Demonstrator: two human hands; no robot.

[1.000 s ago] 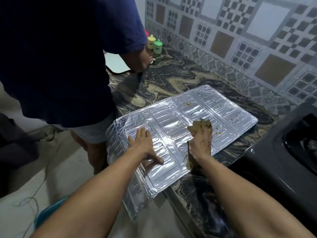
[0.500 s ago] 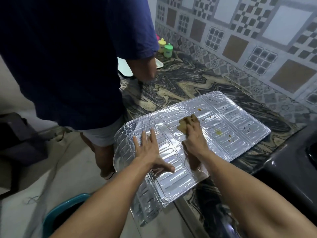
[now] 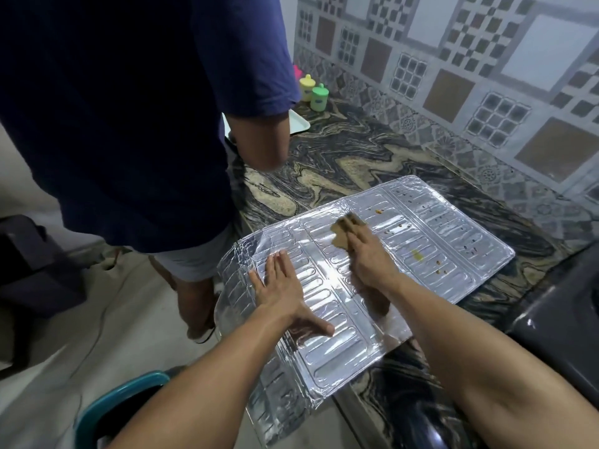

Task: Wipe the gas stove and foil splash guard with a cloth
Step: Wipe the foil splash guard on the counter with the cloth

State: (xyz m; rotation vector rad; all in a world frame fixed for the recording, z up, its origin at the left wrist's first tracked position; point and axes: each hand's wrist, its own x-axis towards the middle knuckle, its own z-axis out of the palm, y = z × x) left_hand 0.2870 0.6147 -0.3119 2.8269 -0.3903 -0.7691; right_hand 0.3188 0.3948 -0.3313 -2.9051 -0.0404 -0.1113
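Note:
The silver foil splash guard [image 3: 434, 241] lies flat on the marbled counter [image 3: 350, 163], its left part hanging over the counter's edge. Brown and yellow food spots dot its right half. My left hand [image 3: 282, 286] presses flat on the guard's left side, fingers straight and thumb spread. My right hand [image 3: 366, 254] presses a brown cloth [image 3: 343, 231] onto the guard near its middle; the fingers lie over the cloth. The black gas stove [image 3: 564, 319] shows at the right edge.
A person in a dark blue shirt [image 3: 136, 118] stands close at the left, an arm over the counter. Yellow and green jars [image 3: 313, 92] and a white tray [image 3: 298, 124] sit at the back. A teal bin rim [image 3: 123, 396] is on the floor below.
My right hand has slid the cloth away from me and leftward across the guard. My left hand has stayed pressed on the foil. The view has shifted.

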